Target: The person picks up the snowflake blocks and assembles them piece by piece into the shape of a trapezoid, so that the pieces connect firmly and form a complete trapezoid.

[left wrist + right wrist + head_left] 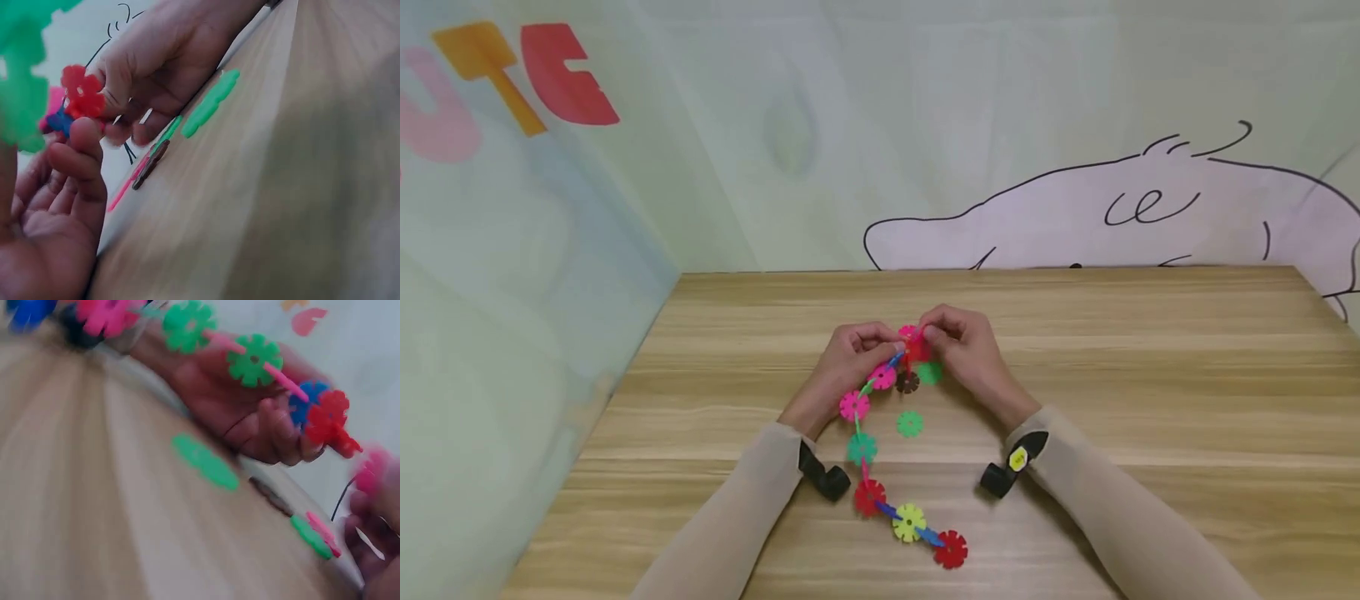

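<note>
A curved chain (862, 448) of bright, notched discs lies across the table (1150, 350); the left hand (850, 358) pinches its end nearest the far edge, the right hand (966, 346) a pink disc (373, 470). Wall letters (493, 67) read "UTE".

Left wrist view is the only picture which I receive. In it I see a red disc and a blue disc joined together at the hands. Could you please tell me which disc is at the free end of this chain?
Observer: In the head view, the chain ends in a red disc on the table, between the two sleeves.
Operator: Thank you. And the right hand, what does it pinch? I cannot see this clearly.
Observer: The right wrist view shows a pink disc there.
Operator: Is there also some yellow disc in the chain?
Observer: Yes, one yellow disc, near the free end.
</note>
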A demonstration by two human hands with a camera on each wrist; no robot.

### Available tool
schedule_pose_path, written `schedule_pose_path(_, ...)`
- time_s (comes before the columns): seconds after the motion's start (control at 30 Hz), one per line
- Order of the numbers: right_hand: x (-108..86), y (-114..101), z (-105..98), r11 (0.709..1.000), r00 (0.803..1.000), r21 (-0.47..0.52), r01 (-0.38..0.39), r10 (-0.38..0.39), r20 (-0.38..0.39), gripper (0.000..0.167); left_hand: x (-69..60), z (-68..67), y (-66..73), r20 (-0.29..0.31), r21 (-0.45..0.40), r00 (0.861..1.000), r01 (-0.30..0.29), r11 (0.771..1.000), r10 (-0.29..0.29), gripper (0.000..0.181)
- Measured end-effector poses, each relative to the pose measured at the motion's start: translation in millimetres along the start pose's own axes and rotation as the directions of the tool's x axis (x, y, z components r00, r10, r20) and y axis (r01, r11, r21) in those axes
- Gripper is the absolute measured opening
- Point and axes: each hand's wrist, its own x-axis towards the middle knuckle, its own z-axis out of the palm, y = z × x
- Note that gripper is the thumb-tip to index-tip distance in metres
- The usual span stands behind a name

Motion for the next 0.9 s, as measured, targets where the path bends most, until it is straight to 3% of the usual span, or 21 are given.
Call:
schedule_pose_path(0.13,3.9,2,-10,0.992,0.987,0.120,-0.045,0.063,-0.148,0.011,-2.0,-1.5,1.1,0.009,0.041,1.000,-0.006,0.999,0.006,0.020)
schedule_pose_path(0.2,3.9,2,-15,0.991,0.984,0.125,-0.050,0.071,-0.164,0.012,-1.5,-1.2,0.8,-0.014,0.017,1.000,0.012,1.000,-0.012,0.022)
schedule_pose_path(0.37,-5.7,-1,-17,0.991,0.989,0.083,-0.101,0.110,-0.104,0.019,2.0,-0.3,-1.8,-0.077,-0.105,0.996,0.045,0.993,-0.054,0.030)
schedule_pose_path(0.53,-22.1,-7,-12,0.984,0.987,0.094,-0.148,0.153,-0.042,0.021,4.0,-2.9,-4.6,-0.085,-0.195,0.996,0.003,0.981,-0.020,0.037)
schedule_pose_path(0.67,-34.1,-12,-1,0.978,0.985,0.118,-0.170,0.166,0.049,0.022,3.6,-6.0,-5.8,-0.081,-0.276,0.997,-0.015,0.961,-0.008,0.037)
schedule_pose_path(0.77,-40.4,-15,7,0.977,0.982,0.132,-0.170,0.155,0.112,0.021,2.3,-7.4,-6.1,-0.090,-0.289,0.996,-0.018,0.957,-0.008,0.036)
schedule_pose_path(0.9,-44.2,-17,15,0.975,0.980,0.150,-0.163,0.141,0.142,0.018,0.8,-8.4,-6.4,-0.111,-0.254,0.994,-0.033,0.967,0.004,0.034)
